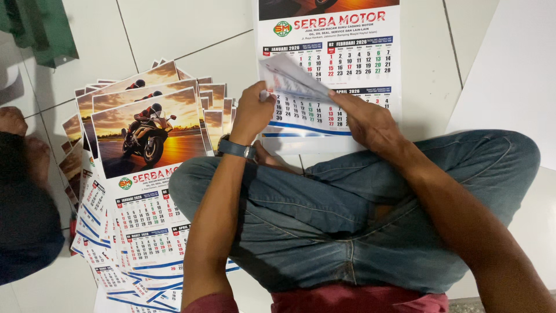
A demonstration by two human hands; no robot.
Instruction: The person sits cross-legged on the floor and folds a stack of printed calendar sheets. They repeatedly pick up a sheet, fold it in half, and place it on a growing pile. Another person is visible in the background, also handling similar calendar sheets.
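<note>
while the left hand [250, 116] pinches a lifted calendar sheet [292, 78], the right hand [370, 123] presses the calendar [347, 52] flat, its grip open.

White tiled floor [174, 29], grout lines running diagonally. On it, left of centre: a fanned stack of wall calendars [136, 191], each sheet with a motorcycle photo at sunset above month grids (edges splayed, upper corners stepped out to the right). Ahead, a single calendar sheet [353, 58] lies flat on the tiles, well apart from the stack, its lower edge near the seated person's knees [324, 203]. Large white sheet [515, 75] at the right edge. Green cloth [37, 26] at top left corner. Another person's bare foot [17, 130] rests on the tiles at far left, beside the stack.
</note>
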